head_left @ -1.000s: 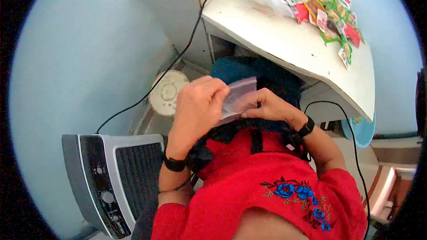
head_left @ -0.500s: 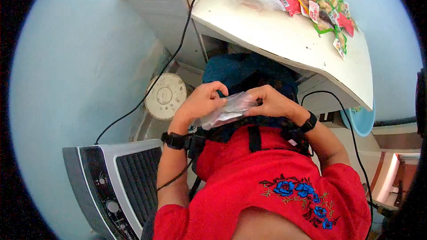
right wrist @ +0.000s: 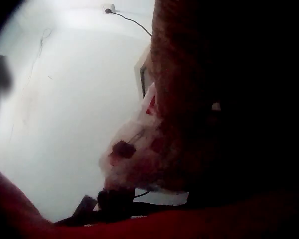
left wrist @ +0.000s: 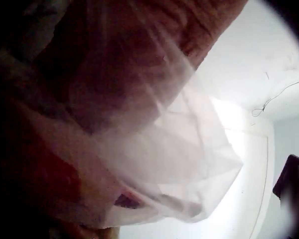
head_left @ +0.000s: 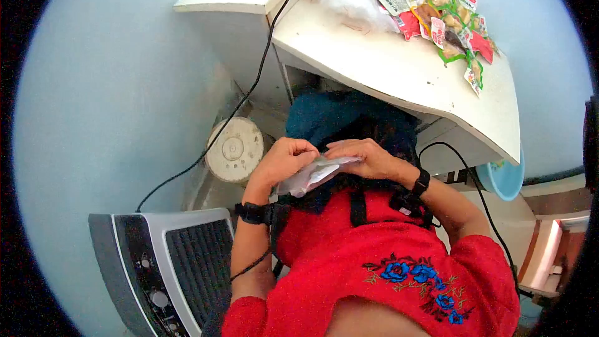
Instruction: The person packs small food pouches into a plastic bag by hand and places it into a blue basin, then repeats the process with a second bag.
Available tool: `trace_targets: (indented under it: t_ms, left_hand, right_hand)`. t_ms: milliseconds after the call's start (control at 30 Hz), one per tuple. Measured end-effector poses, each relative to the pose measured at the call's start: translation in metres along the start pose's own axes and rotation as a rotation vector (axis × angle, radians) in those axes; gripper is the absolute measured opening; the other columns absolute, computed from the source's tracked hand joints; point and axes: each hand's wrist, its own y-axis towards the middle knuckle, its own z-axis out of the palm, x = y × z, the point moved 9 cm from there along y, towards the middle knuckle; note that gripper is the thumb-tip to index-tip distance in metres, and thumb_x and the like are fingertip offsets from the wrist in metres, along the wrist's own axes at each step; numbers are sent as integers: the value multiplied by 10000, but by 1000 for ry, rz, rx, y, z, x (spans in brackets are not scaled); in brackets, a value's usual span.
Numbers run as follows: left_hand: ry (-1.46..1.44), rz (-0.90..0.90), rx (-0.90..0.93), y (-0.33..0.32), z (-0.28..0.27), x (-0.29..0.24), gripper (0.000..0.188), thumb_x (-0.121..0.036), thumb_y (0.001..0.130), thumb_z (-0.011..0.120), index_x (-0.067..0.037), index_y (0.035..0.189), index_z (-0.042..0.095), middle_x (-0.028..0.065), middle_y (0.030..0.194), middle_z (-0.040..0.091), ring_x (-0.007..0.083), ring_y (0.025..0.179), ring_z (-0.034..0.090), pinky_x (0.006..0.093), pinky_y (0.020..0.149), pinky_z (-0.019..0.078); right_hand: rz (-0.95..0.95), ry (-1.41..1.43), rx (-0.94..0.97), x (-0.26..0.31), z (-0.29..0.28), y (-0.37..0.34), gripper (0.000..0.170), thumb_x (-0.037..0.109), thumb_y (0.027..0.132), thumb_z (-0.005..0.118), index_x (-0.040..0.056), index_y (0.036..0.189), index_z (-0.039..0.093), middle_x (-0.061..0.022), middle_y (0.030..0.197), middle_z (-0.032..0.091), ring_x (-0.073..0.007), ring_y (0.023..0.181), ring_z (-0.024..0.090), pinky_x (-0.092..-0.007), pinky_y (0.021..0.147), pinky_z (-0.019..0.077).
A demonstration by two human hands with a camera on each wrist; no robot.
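Observation:
A clear plastic zip bag point(head_left: 313, 178) with something whitish in it is held between both hands, in front of the red shirt. My left hand point(head_left: 281, 161) pinches its left side, thumb and fingers curled together. My right hand point(head_left: 377, 161) grips the right end, fingers bent over the top edge. Up close in the left wrist view, the thin, creased bag point(left wrist: 189, 149) hangs below the hand. In the right wrist view the see-through bag point(right wrist: 134, 164) shows beside a darkly shaded hand.
Ahead stands a white desk point(head_left: 374, 65) with a pile of colourful sealed food packets point(head_left: 449, 15) and a crumpled clear bag point(head_left: 355, 3). A round stool-like thing point(head_left: 234, 150) and a grey appliance point(head_left: 168, 268) are at left. A black cable point(head_left: 254, 81) crosses nearby; a blue basin point(head_left: 508, 181) is at right.
The left hand has come down from above the bag and now pinches its side. The bag, upright and spread earlier, is lower and tilted, with the right hand's fingers over its top.

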Motion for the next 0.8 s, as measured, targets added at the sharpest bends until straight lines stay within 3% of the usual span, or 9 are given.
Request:
trace_targets:
  t_ms: [67,167,200,300,433,467,567,700,800]
  left_hand:
    - [117,5,-52,-1,-4,2,345,-319,961,546,-48,845,726,2,765,668,105,704,588,284,662,491]
    - [52,-111,-110,0,-17,18,483,-440,1014,429,-70,959,735,33,851,682,153,763,600,297,729,482]
    - [-368,-25,-98,-1,-12,35,603,-523,1032,297,-57,1171,654,70,1045,677,209,922,621,304,858,467]
    - [-888,8,-207,-20,-3,48,556,-496,1008,435,-13,1235,592,21,1110,647,177,991,603,330,882,460]
    - [-344,182,16,-26,9,-3,625,-458,856,707,-5,1259,556,59,1176,629,157,1071,588,333,920,462]
    - [-498,310,32,-26,15,-30,589,-352,808,774,5,1230,572,71,1153,645,162,1048,610,325,901,487]
    - [-523,63,-91,-18,21,-23,526,-260,816,767,16,1222,577,80,1140,654,167,1004,630,320,875,502]
    - [-634,143,-216,-19,24,-52,487,-147,836,668,28,1261,505,135,1162,631,226,963,656,360,817,548]
    - [-642,190,-254,-21,29,-64,486,-161,850,635,31,1274,492,141,1161,631,243,973,657,370,834,548]
  right_hand:
    - [187,171,-91,-22,-1,0,260,21,851,652,8,1109,684,-93,1050,715,-174,986,664,-310,885,516]
    - [316,217,-178,-45,-10,-2,209,67,903,637,-8,1091,687,-30,993,714,-93,908,619,-269,795,508]
    - [327,252,-216,-47,-14,-2,201,82,913,634,-12,1082,690,-20,977,709,-84,891,607,-265,776,504]
    - [371,362,-305,-47,-21,-5,199,116,933,635,-24,1060,698,-6,940,701,-67,858,585,-256,742,496]
    - [410,438,-372,-34,-35,-10,210,136,930,649,-30,1047,705,-13,926,701,-68,852,589,-258,753,502]
    - [419,441,-395,-32,-39,-12,211,139,929,651,-29,1045,707,-12,923,701,-66,849,588,-258,753,502]
    - [310,429,-449,-18,-51,-15,263,226,906,664,-19,989,713,-4,816,700,-74,753,581,-276,694,511]
    - [355,581,-378,31,-72,-26,345,228,880,700,-13,1125,664,-42,1024,696,-106,885,604,-290,827,509]
    - [206,656,-258,36,-67,-33,420,222,846,730,-5,1184,627,-46,1106,676,-119,943,604,-296,876,498]
